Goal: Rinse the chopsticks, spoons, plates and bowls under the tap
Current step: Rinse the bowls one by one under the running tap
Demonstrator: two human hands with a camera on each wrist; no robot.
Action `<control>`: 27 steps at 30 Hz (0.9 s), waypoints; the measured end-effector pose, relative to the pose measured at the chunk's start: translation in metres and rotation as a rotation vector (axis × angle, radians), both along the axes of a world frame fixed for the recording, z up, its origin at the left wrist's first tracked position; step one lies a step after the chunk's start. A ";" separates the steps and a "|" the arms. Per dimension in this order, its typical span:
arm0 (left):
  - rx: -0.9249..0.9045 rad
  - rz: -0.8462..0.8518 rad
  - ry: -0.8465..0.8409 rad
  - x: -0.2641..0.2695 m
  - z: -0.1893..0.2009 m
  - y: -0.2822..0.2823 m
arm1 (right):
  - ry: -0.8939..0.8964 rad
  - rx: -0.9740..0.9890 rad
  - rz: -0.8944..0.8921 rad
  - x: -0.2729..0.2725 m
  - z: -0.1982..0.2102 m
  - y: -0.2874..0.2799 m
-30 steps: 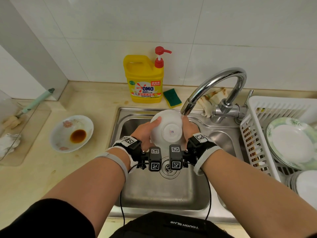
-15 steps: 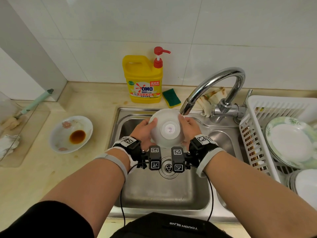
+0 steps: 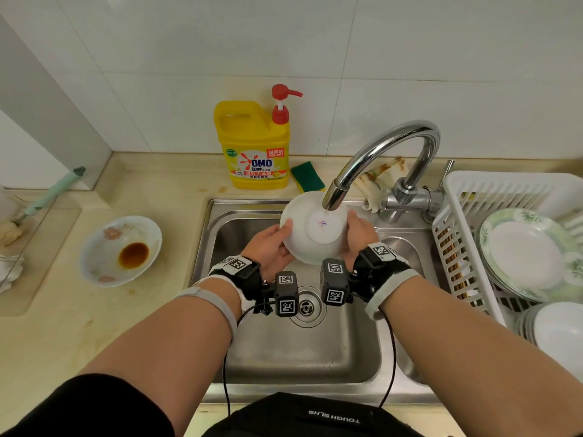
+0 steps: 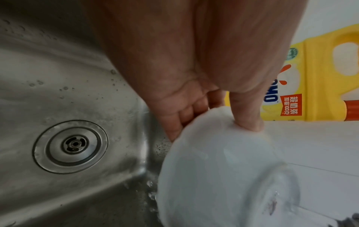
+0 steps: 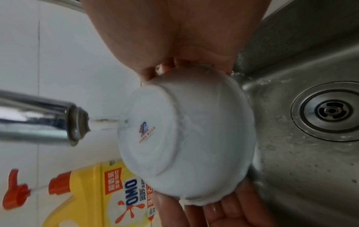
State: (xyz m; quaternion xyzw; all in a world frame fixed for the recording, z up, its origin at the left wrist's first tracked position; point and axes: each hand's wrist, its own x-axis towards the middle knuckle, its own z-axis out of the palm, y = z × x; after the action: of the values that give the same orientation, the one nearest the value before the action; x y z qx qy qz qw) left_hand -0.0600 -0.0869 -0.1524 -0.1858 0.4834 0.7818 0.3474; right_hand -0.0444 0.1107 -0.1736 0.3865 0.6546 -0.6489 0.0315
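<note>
Bowl [image 3: 310,228] cradled between both hands' fingers [image 4: 175,122].

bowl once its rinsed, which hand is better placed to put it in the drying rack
Right, probably. The right hand grips the bowl on the side nearer the white rack, which stands just right of the sink. The left hand would have to cross over.

A home kitchen: steel sink [image 3: 362,357], tap [image 3: 378,152], dish rack [image 3: 448,247], tiled wall [image 3: 441,58].
</note>
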 end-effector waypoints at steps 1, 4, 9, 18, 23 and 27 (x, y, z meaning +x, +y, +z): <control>0.014 -0.001 0.007 0.000 0.001 0.002 | -0.006 -0.039 -0.024 0.002 0.003 0.002; 0.032 -0.044 0.047 -0.001 0.003 0.008 | -0.042 -0.182 -0.142 0.021 0.051 -0.011; -0.016 -0.202 0.067 -0.003 0.007 0.020 | -0.120 -0.409 -0.186 0.033 0.051 -0.006; -0.051 -0.171 0.117 -0.008 0.010 0.036 | -0.068 -0.473 -0.190 0.040 0.044 0.004; -0.088 -0.095 0.095 -0.012 0.006 0.035 | -0.010 -0.453 -0.200 0.046 0.072 -0.003; -0.175 -0.082 0.059 -0.019 0.002 0.030 | -0.016 -0.382 -0.153 0.025 0.026 0.005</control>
State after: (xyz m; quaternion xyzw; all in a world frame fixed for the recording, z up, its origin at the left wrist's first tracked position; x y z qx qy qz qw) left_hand -0.0788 -0.0573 -0.1499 -0.1723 0.5669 0.7268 0.3474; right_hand -0.0195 0.1159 -0.1476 0.4273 0.4880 -0.7587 0.0602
